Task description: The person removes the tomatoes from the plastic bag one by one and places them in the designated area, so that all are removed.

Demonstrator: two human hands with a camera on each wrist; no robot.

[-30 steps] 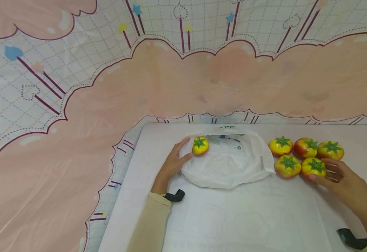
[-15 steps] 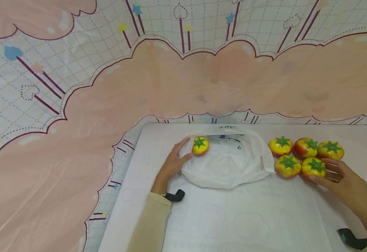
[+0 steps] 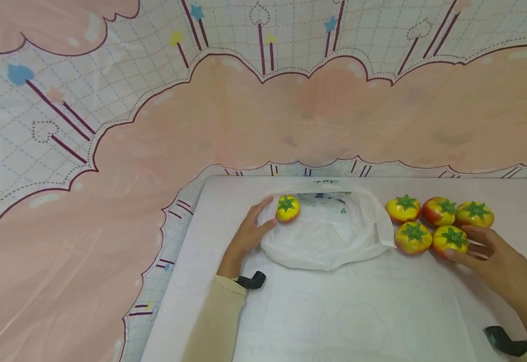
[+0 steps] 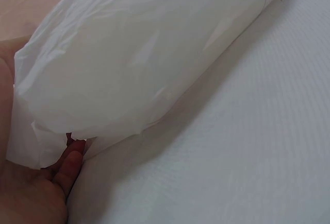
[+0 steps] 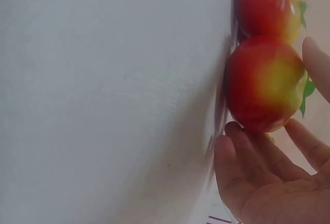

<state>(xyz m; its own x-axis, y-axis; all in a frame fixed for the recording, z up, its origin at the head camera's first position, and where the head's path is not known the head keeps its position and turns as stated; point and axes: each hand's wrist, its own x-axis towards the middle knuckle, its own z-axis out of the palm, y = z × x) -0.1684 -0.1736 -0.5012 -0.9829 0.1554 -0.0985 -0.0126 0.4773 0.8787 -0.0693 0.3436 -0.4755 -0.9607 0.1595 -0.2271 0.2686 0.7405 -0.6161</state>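
Observation:
A white plastic bag (image 3: 322,246) lies on the table with its mouth spread. One yellow-red tomato (image 3: 288,208) with a green star-shaped top sits at the bag's left side. My left hand (image 3: 248,232) holds the bag's left edge beside that tomato, and bag film runs between thumb and curled fingers (image 4: 69,170) in the left wrist view. To the right, my right hand (image 3: 499,261) has thumb and fingers round the near right tomato (image 3: 450,241) of a group. In the right wrist view, fingertips meet the underside of that tomato (image 5: 265,85), which still rests on the table.
Several more tomatoes stand close together right of the bag, including a near one (image 3: 413,238) and a back one (image 3: 474,215). The white table (image 3: 327,317) meets a printed pink curtain (image 3: 290,120) behind. Black wrist-camera mounts (image 3: 505,343) stick out at both wrists.

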